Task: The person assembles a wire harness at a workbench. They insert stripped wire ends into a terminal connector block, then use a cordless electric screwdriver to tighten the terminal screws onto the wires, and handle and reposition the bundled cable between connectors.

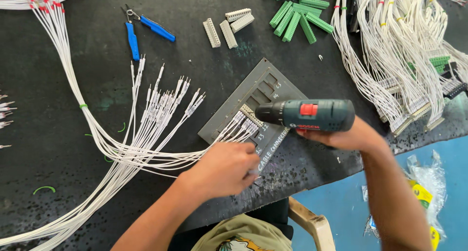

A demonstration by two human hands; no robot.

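My right hand (341, 136) grips a dark teal cordless screwdriver (312, 114) with a red switch, its black nose pointing left at a grey connector (249, 114) seated in a dark grey slotted jig plate (265, 85). My left hand (222, 170) rests on the jig's lower edge, pressing down the white wires (146, 153) that run into the connector. The fingertips of the left hand are hidden beneath the hand.
Blue-handled pliers (146, 31) lie at the back. Grey connectors (226, 29) and green connectors (297, 17) sit beyond the jig. Wired harness bundles (404, 60) pile at the right. A black mat (58, 134) covers the bench; a wooden chair arm (312, 221) shows below.
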